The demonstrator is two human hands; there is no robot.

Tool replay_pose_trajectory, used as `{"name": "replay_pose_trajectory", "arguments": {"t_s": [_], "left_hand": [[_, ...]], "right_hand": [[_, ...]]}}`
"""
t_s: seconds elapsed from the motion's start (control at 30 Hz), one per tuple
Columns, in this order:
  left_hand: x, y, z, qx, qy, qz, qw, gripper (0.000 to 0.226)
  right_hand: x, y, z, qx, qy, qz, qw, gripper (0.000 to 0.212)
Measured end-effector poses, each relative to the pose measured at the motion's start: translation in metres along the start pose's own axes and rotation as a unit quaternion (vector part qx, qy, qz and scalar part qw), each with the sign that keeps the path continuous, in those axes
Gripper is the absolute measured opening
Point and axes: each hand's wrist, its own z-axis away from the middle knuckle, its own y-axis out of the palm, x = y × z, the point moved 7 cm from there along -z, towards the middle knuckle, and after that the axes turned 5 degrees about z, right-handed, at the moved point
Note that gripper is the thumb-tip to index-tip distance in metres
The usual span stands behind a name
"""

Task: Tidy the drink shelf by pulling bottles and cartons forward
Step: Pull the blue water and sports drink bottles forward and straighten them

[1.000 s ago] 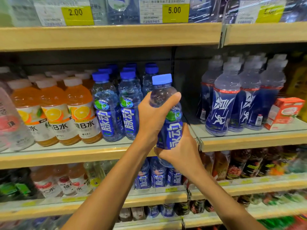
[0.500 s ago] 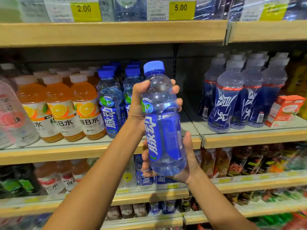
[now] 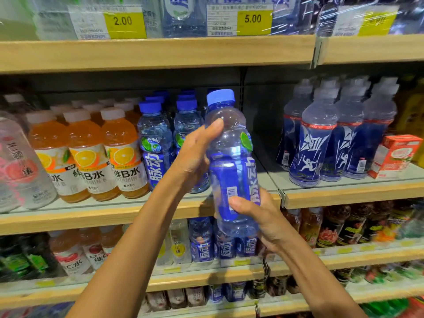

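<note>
We hold the bottle (image 3: 229,161) clear of the shelf (image 3: 91,216), just in front of its front edge, long axis near upright and cap up. Our left hand (image 3: 195,157) wraps its shoulder and our right hand (image 3: 259,216) grips the lower label. The shelf's right end lies directly behind.

The bottle (image 3: 229,143) hides the fingers of the left hand (image 3: 195,154); the rightmost price tag (image 3: 377,20) is blurred.

wood-edged shelf (image 3: 103,220) — orange bottles (image 3: 87,154), blue bottles (image 3: 156,145), carton (image 3: 395,154)

Bare shelf (image 3: 268,180) lies open between blue-capped bottles (image 3: 156,145) and dark sports bottles (image 3: 319,138).
</note>
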Motion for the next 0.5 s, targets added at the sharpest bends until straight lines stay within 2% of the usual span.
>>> {"name": "replay_pose_trajectory", "arguments": {"t_s": [0.1,0.2,0.27,0.33,0.37,0.43,0.5], "left_hand": [[-0.015,-0.007,0.008,-0.096,0.068,-0.121,0.986,0.043],[-0.02,0.004,0.016,-0.155,0.114,-0.136,0.972,0.021],[-0.018,0.012,0.018,-0.199,0.129,-0.152,0.959,0.036],[-0.016,0.014,0.021,-0.245,0.132,-0.148,0.949,0.049],[-0.015,0.012,0.021,-0.262,0.132,-0.14,0.946,0.048],[-0.013,0.009,0.019,-0.279,0.136,-0.128,0.942,0.039],[-0.014,0.007,0.019,-0.282,0.156,-0.129,0.938,0.029]], "right_hand": [[0.011,-0.009,0.001,-0.1,-0.055,0.105,0.988,0.047],[0.011,-0.011,0.006,-0.193,-0.08,0.182,0.961,0.056],[0.01,-0.009,0.01,-0.246,-0.092,0.242,0.934,0.058],[0.006,-0.002,0.013,-0.266,-0.082,0.283,0.918,0.064],[0.003,0.001,0.014,-0.267,-0.072,0.29,0.916,0.067],[-0.002,0.005,0.015,-0.268,-0.058,0.297,0.915,0.072],[-0.005,0.007,0.015,-0.252,-0.058,0.286,0.923,0.067]]}}
